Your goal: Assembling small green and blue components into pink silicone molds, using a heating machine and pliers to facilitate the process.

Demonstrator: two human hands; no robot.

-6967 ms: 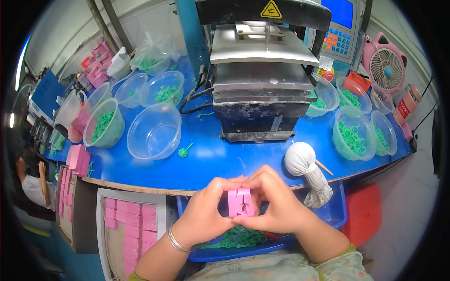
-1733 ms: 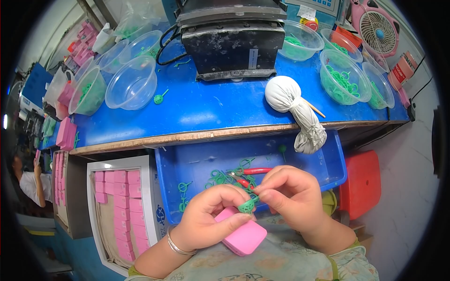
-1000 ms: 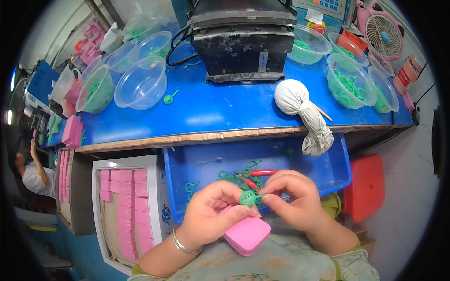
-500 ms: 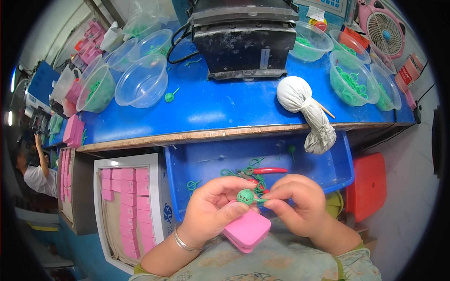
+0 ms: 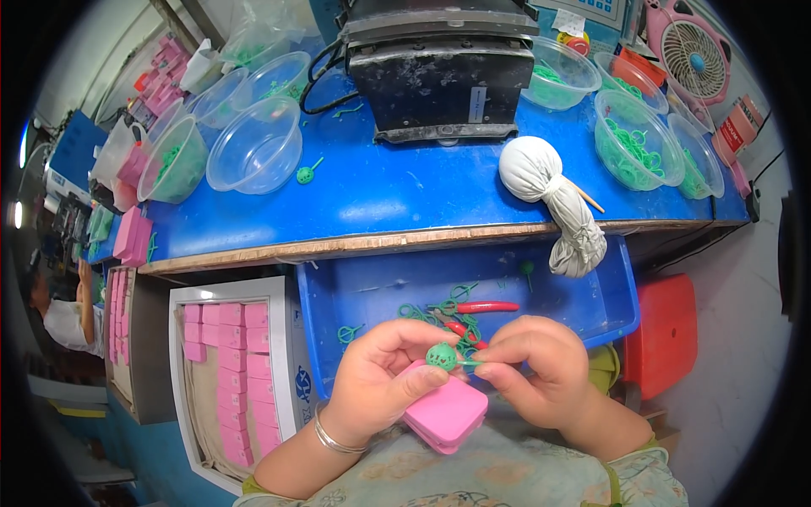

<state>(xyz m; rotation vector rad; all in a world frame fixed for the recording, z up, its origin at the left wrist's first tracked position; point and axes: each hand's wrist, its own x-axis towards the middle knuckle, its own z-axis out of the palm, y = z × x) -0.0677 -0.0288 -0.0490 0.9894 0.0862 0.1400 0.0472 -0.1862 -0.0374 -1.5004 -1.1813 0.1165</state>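
1 green ball (image 5: 442, 356) sits in the left hand (image 5: 372, 380), stem (image 5: 467, 362) in right fingers (image 5: 517, 344).

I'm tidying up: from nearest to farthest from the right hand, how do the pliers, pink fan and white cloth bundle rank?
From the right hand, head view:
1. Pliers: just beyond it, in the blue tray.
2. White cloth bundle: farther ahead, at the front of the table.
3. Pink fan: farthest, back right.
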